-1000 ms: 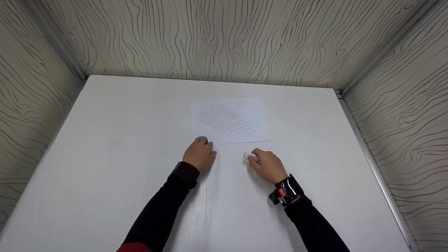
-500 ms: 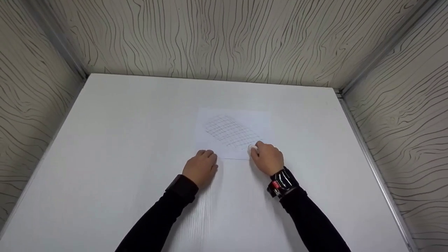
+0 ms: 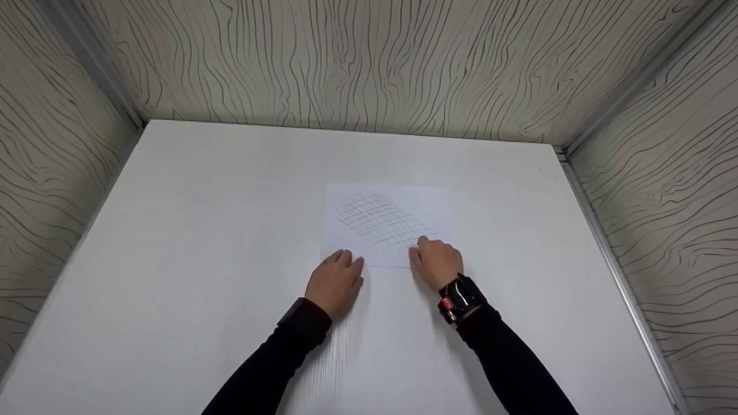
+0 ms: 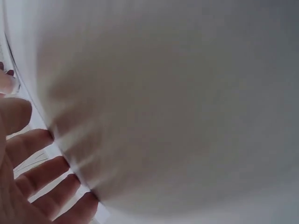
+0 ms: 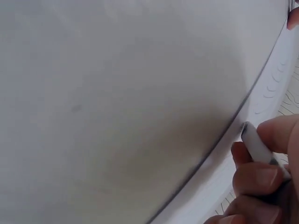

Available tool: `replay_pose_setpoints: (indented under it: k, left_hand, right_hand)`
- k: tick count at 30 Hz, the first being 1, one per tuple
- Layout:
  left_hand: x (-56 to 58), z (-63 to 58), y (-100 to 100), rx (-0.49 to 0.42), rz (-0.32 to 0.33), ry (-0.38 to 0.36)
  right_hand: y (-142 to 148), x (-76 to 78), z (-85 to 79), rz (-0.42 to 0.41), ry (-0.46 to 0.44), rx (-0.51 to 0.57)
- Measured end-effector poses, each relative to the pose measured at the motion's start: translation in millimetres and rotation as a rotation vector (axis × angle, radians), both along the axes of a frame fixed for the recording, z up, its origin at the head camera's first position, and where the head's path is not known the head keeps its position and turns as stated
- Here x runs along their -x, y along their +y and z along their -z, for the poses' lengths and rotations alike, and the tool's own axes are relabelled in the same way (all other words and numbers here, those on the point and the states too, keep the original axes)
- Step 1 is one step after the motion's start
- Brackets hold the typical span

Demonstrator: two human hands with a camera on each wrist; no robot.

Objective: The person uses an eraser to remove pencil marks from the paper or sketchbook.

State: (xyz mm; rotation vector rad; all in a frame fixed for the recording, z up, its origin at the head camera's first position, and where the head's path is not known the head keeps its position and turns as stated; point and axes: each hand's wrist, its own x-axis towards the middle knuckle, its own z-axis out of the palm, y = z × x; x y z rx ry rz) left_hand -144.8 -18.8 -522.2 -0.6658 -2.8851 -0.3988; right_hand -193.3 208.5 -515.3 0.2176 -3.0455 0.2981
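A white sheet of paper [image 3: 340, 241] with a pencil-drawn grid [image 3: 380, 220] lies on the white table. My left hand [image 3: 334, 283] rests on its near left corner, the fingers loosely extended, as the left wrist view confirms with fingertips [image 4: 44, 175] along the paper's edge. At the near right part of the sheet, my right hand [image 3: 438, 264] pinches a small white eraser [image 5: 256, 143] between thumb and fingers. The eraser has a dark smudged end, close to the paper's near edge. In the head view the right hand hides it.
The white tabletop [image 3: 219, 242] spreads around the sheet on all sides. Wood-grain panels [image 3: 346, 63] enclose it at the back, left and right, with a metal rail [image 3: 625, 294] along the right side.
The paper has slid towards me and slightly right, with my left hand moving back alongside it. My right hand has gone from the table in front of the sheet onto its near right part.
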Motion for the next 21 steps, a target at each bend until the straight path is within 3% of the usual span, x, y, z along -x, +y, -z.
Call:
replay_pose_setpoints:
  k: [5, 12, 19, 21]
  left_hand:
    - [-0.6, -1.0, 0, -0.064, -0.012, -0.043]
    - [-0.6, -1.8, 0, -0.052, -0.029, -0.086]
    - [-0.2, -1.5, 2, -0.001, -0.040, -0.081]
    - [-1.0, -1.1, 3, 0.011, -0.040, -0.081]
  right_hand:
    - [-1, -0.1, -5.1, 0.046, -0.034, -0.013]
    - [-2, -1.3, -0.7, -0.069, -0.041, -0.013]
    - [16, -0.6, 0.4, 0.069, -0.004, -0.080]
    - [13, -1.5, -0.2, 0.059, -0.012, -0.063]
